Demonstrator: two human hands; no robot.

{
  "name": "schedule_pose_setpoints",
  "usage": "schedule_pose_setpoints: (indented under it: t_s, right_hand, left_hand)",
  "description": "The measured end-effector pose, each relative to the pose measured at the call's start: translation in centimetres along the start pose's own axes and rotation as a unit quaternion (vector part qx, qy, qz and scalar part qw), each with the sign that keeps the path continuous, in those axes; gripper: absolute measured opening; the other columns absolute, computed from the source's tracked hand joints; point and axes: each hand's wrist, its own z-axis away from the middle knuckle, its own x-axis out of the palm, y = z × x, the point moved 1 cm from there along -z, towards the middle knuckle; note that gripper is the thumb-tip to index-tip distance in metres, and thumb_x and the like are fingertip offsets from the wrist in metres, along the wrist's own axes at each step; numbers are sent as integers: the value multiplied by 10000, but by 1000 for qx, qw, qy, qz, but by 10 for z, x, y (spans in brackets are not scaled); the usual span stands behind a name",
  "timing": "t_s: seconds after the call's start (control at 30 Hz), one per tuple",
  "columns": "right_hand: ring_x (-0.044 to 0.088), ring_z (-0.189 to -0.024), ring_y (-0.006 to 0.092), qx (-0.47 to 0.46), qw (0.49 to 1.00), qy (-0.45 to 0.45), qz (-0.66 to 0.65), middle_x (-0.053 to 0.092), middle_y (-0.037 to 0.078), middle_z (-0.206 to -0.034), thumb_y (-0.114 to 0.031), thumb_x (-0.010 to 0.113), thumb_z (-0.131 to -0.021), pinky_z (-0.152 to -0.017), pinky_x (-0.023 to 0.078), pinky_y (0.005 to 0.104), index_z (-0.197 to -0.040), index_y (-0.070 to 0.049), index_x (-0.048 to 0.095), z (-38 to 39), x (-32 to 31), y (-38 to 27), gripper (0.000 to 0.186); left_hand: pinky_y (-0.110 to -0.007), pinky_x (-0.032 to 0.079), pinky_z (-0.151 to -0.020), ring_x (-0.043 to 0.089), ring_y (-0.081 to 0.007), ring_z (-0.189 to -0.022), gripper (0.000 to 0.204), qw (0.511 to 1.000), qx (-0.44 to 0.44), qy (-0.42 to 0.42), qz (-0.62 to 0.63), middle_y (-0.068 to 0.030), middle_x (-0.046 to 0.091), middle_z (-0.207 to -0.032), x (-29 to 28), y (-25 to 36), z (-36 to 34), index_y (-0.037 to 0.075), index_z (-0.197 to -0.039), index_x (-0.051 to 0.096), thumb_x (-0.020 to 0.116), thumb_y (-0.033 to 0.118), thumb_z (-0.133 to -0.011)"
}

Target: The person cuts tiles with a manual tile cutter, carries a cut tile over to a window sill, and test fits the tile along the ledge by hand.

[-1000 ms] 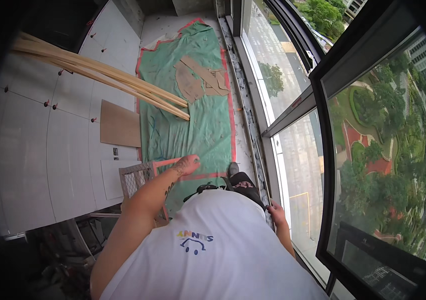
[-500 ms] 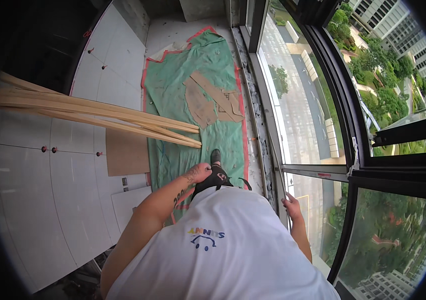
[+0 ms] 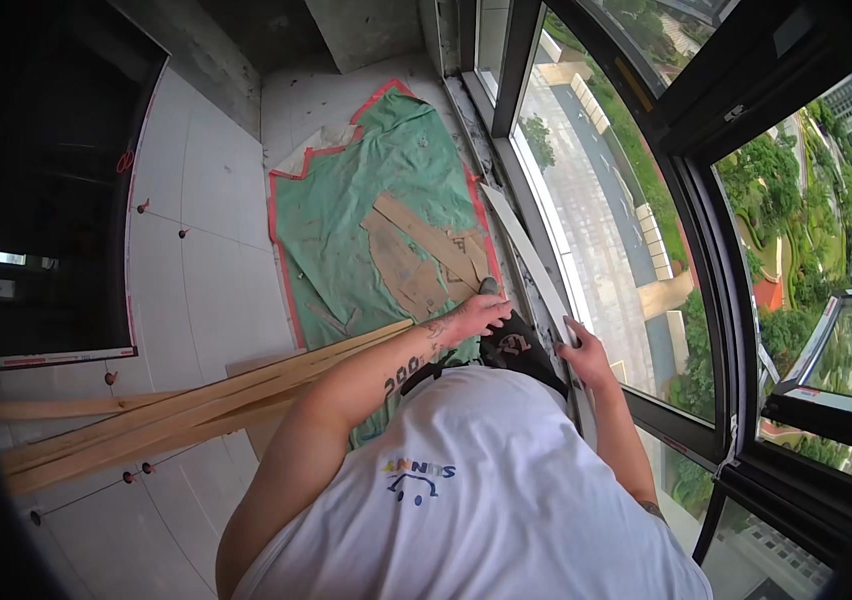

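My left hand (image 3: 481, 314) is held over my dark trouser leg (image 3: 511, 348) at lower center, fingers apart and loosely curled, holding nothing. To its right, beside the window frame, my right hand (image 3: 578, 348) is closed on a long pale strip (image 3: 523, 238), which runs forward along the sill. My shoe shows just beyond my left hand, at the edge of torn brown cardboard (image 3: 406, 262) lying on a green protective sheet (image 3: 331, 230) with red taped edges.
Long wooden battens (image 3: 116, 435) cross the lower left beside my arm. Pale tiles (image 3: 216, 270) with red spacers and a dark panel (image 3: 56, 200) are at left. A concrete wall (image 3: 371, 30) closes the far end. Tall black-framed windows (image 3: 666, 180), one sash swung open, line the right.
I have moved forward: the battens now sit lower in view. My left hand has moved right and forward. My right hand has risen with the pale strip, which now shows clearly along the sill.
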Motion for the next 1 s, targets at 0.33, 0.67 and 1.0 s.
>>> schedule_pose_setpoints:
  t_s: [0.33, 0.67, 1.0]
  right_hand:
    - [628, -1113, 389, -109, 993, -27, 28, 617, 282, -1221, -323, 774, -709, -946, 499, 428, -1373, -28, 529, -262, -3, -183, 767]
    - [583, -1095, 417, -215, 948, 33, 232, 583, 226, -1113, -352, 799, -648, -935, 466, 509, -1303, -80, 560, -470, 50, -344, 749]
    - [463, -1287, 382, -111, 942, 241, 204, 489, 199, -1384, -282, 760, -795, -1063, 372, 493, -1345, -69, 502, -572, 62, -464, 643]
  left_hand:
    - [-409, 444, -978, 588, -199, -1113, 472, 981, -60, 15, 184, -48, 608, -1174, -161, 168, -108, 123, -1270, 538, 501, 513, -1006]
    - [-462, 466, -969, 555, -238, -1183, 366, 901, 7, 132, 414, -78, 571, -1270, -375, 256, -168, 91, -1329, 493, 492, 313, -1039]
    - [-462, 452, -1071, 547, -275, -1233, 353, 899, -39, 83, 428, -128, 547, -1328, -614, 338, -208, 32, -1353, 465, 486, 206, -1046]
